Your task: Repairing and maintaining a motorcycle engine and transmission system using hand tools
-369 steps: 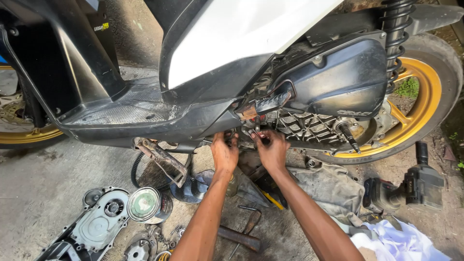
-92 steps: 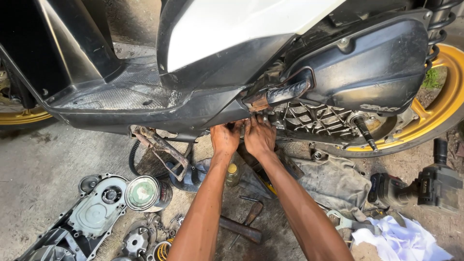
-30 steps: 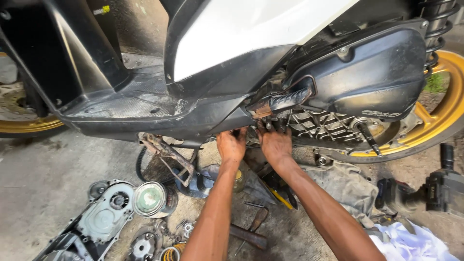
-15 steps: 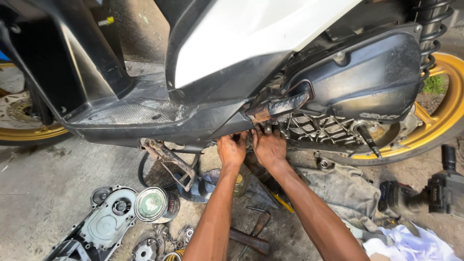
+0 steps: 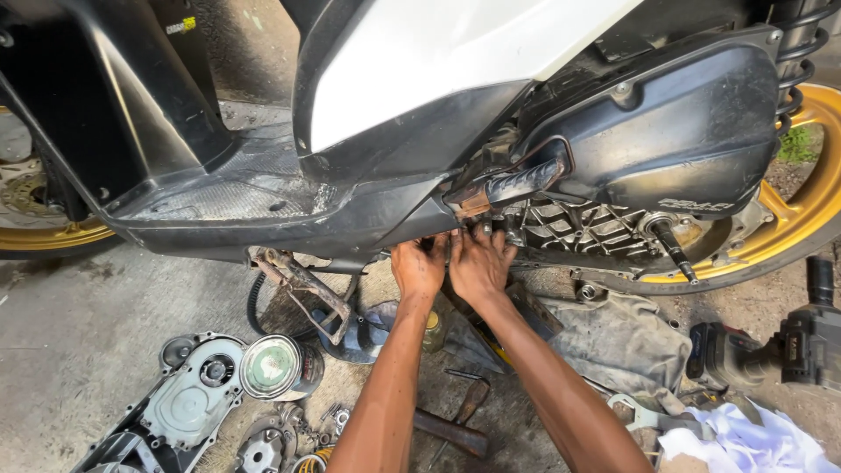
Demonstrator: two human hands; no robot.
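A scooter (image 5: 420, 105) stands on the concrete floor (image 5: 79, 350), its gold rear wheel (image 5: 810, 166) at the right. A removed engine cover (image 5: 180, 407) lies on the floor at lower left, a grey rag (image 5: 626, 337) and a power tool (image 5: 771, 350) at right. Both hands reach under the engine (image 5: 604, 228): the left hand (image 5: 420, 267) and right hand (image 5: 479, 263) touch side by side, fingers curled up at its lower edge; whether they grip anything cannot be told.
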